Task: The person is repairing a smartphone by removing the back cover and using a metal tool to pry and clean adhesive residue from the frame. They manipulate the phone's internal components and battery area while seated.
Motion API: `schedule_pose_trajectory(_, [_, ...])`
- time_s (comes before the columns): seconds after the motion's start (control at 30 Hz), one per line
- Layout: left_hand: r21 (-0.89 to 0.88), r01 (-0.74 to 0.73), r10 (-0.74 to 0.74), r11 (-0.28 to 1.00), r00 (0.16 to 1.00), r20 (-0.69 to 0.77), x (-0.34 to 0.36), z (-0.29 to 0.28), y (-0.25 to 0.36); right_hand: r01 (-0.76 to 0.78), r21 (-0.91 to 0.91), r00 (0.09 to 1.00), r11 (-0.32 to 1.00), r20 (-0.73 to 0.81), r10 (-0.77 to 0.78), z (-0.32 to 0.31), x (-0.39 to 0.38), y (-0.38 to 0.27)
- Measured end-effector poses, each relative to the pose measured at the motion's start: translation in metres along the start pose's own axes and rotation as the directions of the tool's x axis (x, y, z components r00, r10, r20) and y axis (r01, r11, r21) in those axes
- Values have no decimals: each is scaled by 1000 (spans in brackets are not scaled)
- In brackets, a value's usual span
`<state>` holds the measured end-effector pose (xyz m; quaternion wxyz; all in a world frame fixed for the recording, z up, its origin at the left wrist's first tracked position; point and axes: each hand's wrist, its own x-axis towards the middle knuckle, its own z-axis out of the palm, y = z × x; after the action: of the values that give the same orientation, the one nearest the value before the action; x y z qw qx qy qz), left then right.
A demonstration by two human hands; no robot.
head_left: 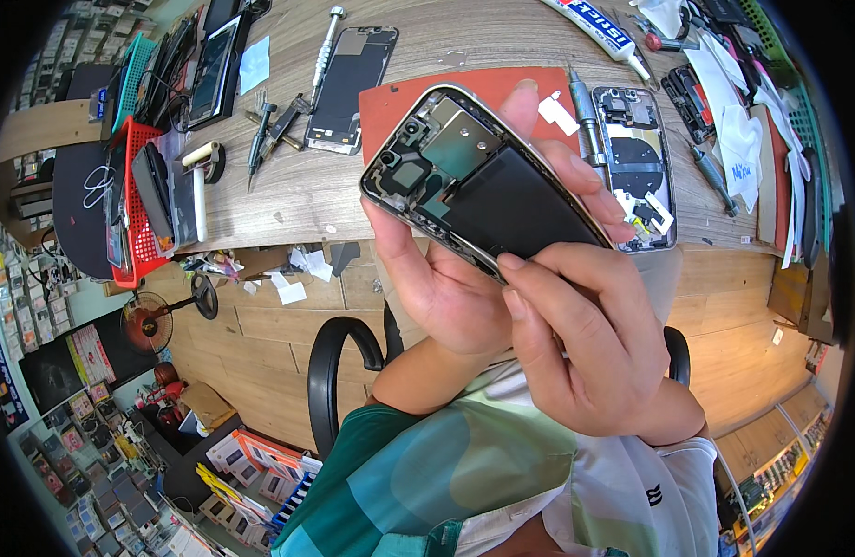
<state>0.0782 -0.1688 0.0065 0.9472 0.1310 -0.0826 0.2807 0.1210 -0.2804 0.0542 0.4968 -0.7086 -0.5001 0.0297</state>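
Observation:
An opened smartphone (525, 209), its screen off, lies tilted across my left hand (450, 302). The fingers wrap round its far edge and the thumb side supports its camera end. The black battery, a metal shield and the camera parts show inside. My right hand (594, 325) is closed in a pinch at the phone's near long edge, fingertips against the frame. A thin bright sliver runs along that edge to the fingertips; whether it is a tool or part of the frame, I cannot tell. My right fingers hide the phone's lower corner.
Beneath the phone is a red mat (399, 93) on the wooden table (260, 209). Right of it lie a screwdriver (585, 116) and another opened phone (636, 153). A detached screen (353, 84), a glue tube (599, 32) and a red basket (141, 237) are around.

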Motion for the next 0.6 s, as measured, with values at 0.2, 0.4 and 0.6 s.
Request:
schedule_pose_trajectory(0.2, [13,-3,3,1000,1000,1,0,0,0,-7,-1,1000,1000,1,7,0,0,0])
schedule_pose_trajectory(0.4, [-4,-10,10,1000,1000,-15,0,2,-2,9,-14,1000,1000,-9,-9,0,-1,0])
schedule_pose_trajectory(0.6, [0,-25,25,1000,1000,-16,-1,-2,-2,51,-59,998,997,-39,-54,5,-4,3])
